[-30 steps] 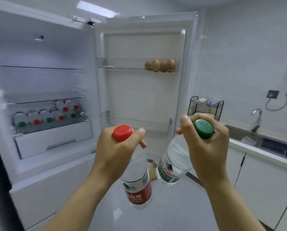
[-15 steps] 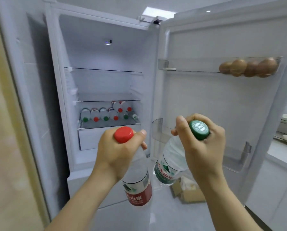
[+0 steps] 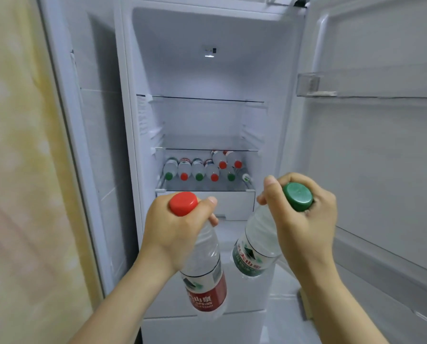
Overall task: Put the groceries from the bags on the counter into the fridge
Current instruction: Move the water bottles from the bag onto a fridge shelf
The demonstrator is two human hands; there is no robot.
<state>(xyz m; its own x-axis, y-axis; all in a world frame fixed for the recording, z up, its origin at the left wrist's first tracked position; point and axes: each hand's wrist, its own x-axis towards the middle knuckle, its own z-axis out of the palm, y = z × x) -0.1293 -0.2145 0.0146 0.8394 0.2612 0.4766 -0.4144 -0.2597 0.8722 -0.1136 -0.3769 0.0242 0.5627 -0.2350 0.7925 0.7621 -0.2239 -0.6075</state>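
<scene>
Head view, listener asks: What is in front of the person?

Describer answers: An open white fridge (image 3: 207, 70), lit inside. Its door (image 3: 368, 157) stands swung out on the right, and a clear door shelf (image 3: 356, 89) runs across it near the top. A pale yellow wall (image 3: 16, 170) fills the left side.

Listener asks: What are the hands doing?

Describer answers: Both are raised in front of the fridge, outside it, and each grips a bottle by the neck. The left hand (image 3: 175, 234) is curled round the neck of a red-capped water bottle (image 3: 205, 281). The bottle hangs nearly upright below the fist and has a red label with "SPRING" printed on it. The right hand (image 3: 304, 224) is curled round the neck of a green-capped water bottle (image 3: 254, 249). This one has a green label and tilts, its base swinging in toward the other bottle. The two bottles are near each other, but I cannot tell if they touch.

Listener asks: What is already in the fridge?

Describer answers: An upper glass shelf (image 3: 207, 99) and a lower glass shelf (image 3: 207, 150). Under the lower one a row of stored bottles (image 3: 198, 168) lies on its side, red and green caps facing out. Two red-capped ones rest on top of the row toward the right. A white drawer (image 3: 234, 202) sits just below them, directly behind the raised hands.
</scene>
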